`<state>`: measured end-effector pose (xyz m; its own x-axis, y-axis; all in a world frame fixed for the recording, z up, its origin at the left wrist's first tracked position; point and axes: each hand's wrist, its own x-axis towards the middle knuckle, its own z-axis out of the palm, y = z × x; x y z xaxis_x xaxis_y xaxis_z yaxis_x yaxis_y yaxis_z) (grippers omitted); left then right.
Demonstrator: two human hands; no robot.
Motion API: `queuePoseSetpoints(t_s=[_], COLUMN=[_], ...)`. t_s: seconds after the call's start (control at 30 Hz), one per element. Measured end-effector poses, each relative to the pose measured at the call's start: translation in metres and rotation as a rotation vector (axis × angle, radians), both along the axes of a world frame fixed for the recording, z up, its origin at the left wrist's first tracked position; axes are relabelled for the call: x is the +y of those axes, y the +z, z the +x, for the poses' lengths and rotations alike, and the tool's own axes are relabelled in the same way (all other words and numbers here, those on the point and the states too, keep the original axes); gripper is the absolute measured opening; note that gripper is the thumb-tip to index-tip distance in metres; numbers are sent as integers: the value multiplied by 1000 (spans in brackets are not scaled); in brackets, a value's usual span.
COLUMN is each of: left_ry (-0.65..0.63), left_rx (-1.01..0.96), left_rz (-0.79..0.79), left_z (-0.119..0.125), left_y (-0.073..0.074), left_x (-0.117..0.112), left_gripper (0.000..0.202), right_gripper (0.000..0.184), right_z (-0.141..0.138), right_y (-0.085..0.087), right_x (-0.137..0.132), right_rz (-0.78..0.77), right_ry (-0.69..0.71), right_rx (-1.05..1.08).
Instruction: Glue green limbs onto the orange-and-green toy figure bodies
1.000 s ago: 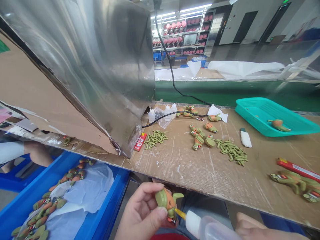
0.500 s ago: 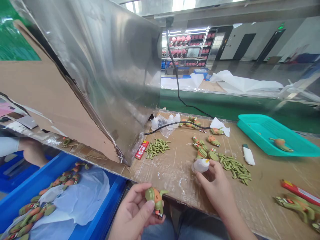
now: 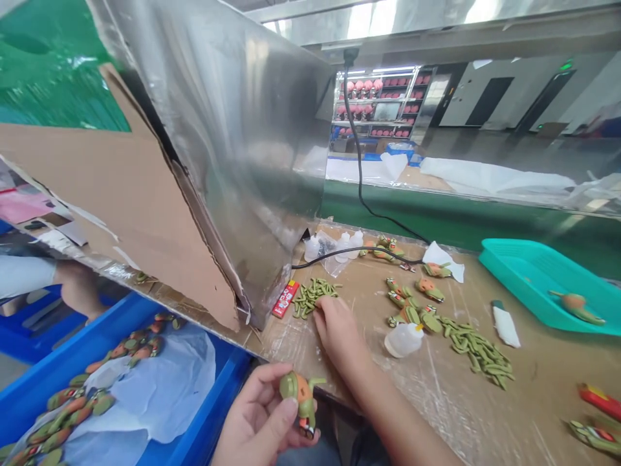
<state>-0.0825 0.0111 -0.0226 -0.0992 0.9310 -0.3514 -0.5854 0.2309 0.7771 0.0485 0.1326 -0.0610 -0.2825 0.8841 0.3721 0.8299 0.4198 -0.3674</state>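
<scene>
Left hand (image 3: 259,421) palm-up, grip pinching green-orange plastic turtle figure (image 3: 299,396); right hand (image 3: 337,327) palm-down, fingers spread loosely, touching pile of small green plastic limbs (image 3: 313,296).

- Bright, even light falls on the scene; ceiling strip lights (image 3: 373,70) glow in the far hall above the shelves (image 3: 373,103).
- The steel panel (image 3: 233,123) carries soft glare and smeared reflections, brightest along the top edge.
- Shadows are weak: only a faint one under the right hand (image 3: 339,330) on the counter (image 3: 436,401).
- Wide-lens distortion bends the cardboard (image 3: 121,194) and the counter edge toward the corners.
- The blue bin (image 3: 213,414) and the red strip (image 3: 599,401) at the sides look smeared by motion.
- The toy (image 3: 298,395) in the left hand (image 3: 262,421) is fairly sharp; the far hall is soft.
</scene>
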Motion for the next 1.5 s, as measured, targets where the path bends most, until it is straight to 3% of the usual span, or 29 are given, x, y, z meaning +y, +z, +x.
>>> queuePoseSetpoints(t_s=[0.17,0.37,0.47,0.57,0.73,0.87,0.97,1.07,1.17,1.27,1.5], left_ry=[38,13,-45,-110,-216,-275,-288,-287,-291,-285,-245], left_rx=[1,-14,-45,-66,-86,-103,-120,-128,-134,-141,-84], left_rz=[-11,-5,7,1,-33,8,26,19,7,3,4], left_z=[-9,-4,2,9,20,23,23,25,26,24,21], left_y=[0,3,3,1,-2,1,5,7,8,7,5], left_x=[0,-1,-4,-6,-10,-15,-18,-19,-20,-20,-16], left_gripper=[29,27,28,29,28,28,27,26,27,27,27], right_gripper=[4,25,31,24,16,21,16,15,16,14,18], right_z=[-9,25,50,66,61,55,60,67,69,65,62], right_y=[6,8,11,20,39,55,57,44,26,19,42], right_x=[-4,-39,-56,-76,-110,-130,-134,-124,-109,-101,-121], right_rz=[-51,-156,-218,-312,-567,-713,-599,-457,-443,-444,-531], right_ry=[-2,51,19,-22,-9,-164,-214,-183,-149,-132,-37], right_rx=[-152,-97,85,326,758,1173,1109,904,753,742,877])
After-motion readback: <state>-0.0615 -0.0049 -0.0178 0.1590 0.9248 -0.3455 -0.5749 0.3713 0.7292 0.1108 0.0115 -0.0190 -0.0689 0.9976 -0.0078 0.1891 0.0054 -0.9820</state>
